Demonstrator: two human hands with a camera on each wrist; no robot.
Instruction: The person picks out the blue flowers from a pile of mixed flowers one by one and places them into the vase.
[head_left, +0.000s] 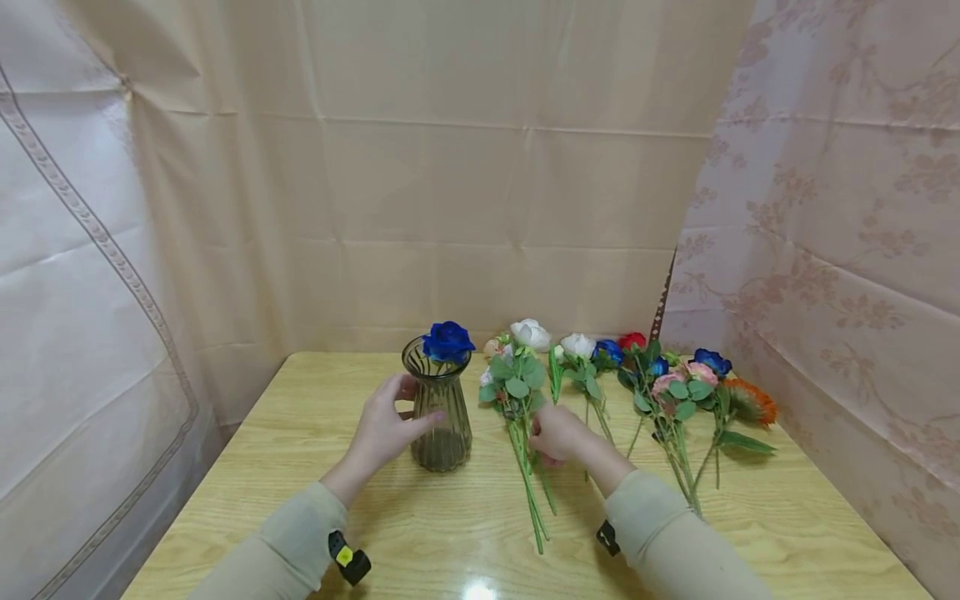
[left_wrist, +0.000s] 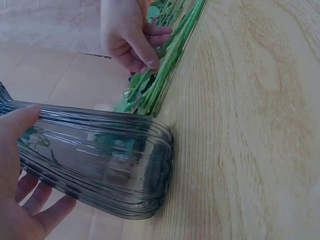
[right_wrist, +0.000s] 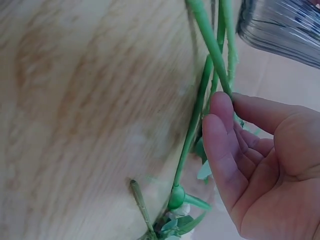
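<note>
A grey ribbed glass vase stands upright on the table, with a blue rose showing at its flared mouth. My left hand grips the vase from its left side; thumb and fingers wrap its body in the left wrist view. To the right of the vase lies a bunch of artificial flowers with green leaves, their long green stems pointing towards me. My right hand pinches a green flower stem of this bunch between thumb and fingertips, close over the table.
Farther right on the wooden table lie more artificial flowers: a white flower, a red flower, a pink flower, an orange flower and several blue ones. A beige cloth hangs behind the table; a patterned cloth hangs at right.
</note>
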